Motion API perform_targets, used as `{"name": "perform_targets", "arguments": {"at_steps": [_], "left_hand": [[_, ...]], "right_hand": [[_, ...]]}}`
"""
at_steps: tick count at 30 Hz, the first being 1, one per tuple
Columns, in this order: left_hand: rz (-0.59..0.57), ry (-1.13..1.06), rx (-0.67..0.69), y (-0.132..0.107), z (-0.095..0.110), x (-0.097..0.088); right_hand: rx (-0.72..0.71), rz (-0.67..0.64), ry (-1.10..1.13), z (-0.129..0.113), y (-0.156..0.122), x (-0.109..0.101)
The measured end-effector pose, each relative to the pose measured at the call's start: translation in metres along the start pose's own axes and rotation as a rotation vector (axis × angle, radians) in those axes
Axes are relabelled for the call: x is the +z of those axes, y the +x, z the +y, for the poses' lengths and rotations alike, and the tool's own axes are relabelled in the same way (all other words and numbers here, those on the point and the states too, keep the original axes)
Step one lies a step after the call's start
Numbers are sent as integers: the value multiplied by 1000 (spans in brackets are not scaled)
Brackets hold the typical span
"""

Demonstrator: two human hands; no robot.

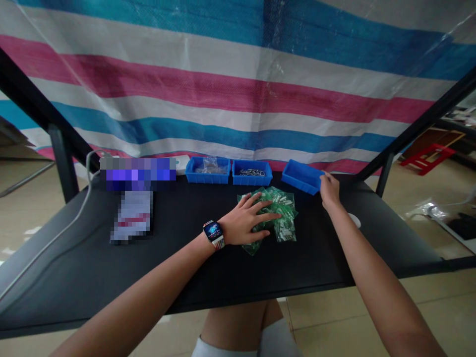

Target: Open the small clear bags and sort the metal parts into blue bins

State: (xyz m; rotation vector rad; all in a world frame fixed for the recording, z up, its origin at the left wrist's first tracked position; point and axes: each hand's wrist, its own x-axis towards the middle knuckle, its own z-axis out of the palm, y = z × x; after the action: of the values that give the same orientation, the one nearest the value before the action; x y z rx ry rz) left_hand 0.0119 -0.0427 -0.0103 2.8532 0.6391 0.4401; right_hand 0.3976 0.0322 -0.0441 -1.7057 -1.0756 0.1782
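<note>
My left hand point(250, 218) lies with fingers spread on a pile of green-tinted clear plastic bags point(285, 208). Small white and metallic pieces show inside the bags; what each piece is I cannot make out. At the right, my right hand point(329, 190) pinches the right end of a blue plastic bin point(302, 176). That bin sits at an angle, and nothing shows inside the part I can see. Left of it stand two more blue bins: the middle bin point(252, 173) contains loose metal screws or similar parts, and the left bin point(207, 171) contains small clear bags.
The black table point(208, 277) has a blurred-out object point(137, 173) at its left back, with a pale strip below it. A white cable point(84, 198) runs along the left side. A white round object point(354, 220) lies beside my right forearm. Behind hangs a striped tarp point(238, 94).
</note>
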Motion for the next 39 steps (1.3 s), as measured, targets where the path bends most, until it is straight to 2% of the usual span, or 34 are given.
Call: {"name": "perform_targets", "arguments": {"at_steps": [3, 8, 14, 18, 20, 22, 23, 25, 27, 31, 35, 39], "left_hand": [[-8, -8, -9, 0, 0, -1], [-7, -15, -13, -1, 0, -1], [-17, -27, -14, -1, 0, -2], [-20, -54, -35, 0, 1, -4], [-16, -77, -46, 0, 0, -6], [-6, -100, -53, 0, -1, -7], [3, -111, -55, 0, -1, -7], [25, -127, -57, 0, -2, -7], [48, -135, -64, 0, -3, -7], [57, -124, -87, 1, -3, -7], [39, -99, -88, 0, -1, -8], [11, -83, -92, 0, 0, -7]], "right_hand": [[55, -21, -119, -5, 21, 7], [33, -128, -217, -18, 39, 16], [-8, -204, -283, -27, 39, 22], [-24, -162, -312, -37, 29, 23], [-132, -56, -352, -48, 20, 24], [-353, 53, -393, -64, 8, 26], [-460, 42, -382, -74, 2, 28], [-642, -87, -341, -98, -12, 36], [-779, -278, -346, -121, -23, 48], [-921, -580, -517, -152, -34, 79], [-878, -682, -601, -161, -30, 105], [-849, -692, -497, -157, -19, 123]]}}
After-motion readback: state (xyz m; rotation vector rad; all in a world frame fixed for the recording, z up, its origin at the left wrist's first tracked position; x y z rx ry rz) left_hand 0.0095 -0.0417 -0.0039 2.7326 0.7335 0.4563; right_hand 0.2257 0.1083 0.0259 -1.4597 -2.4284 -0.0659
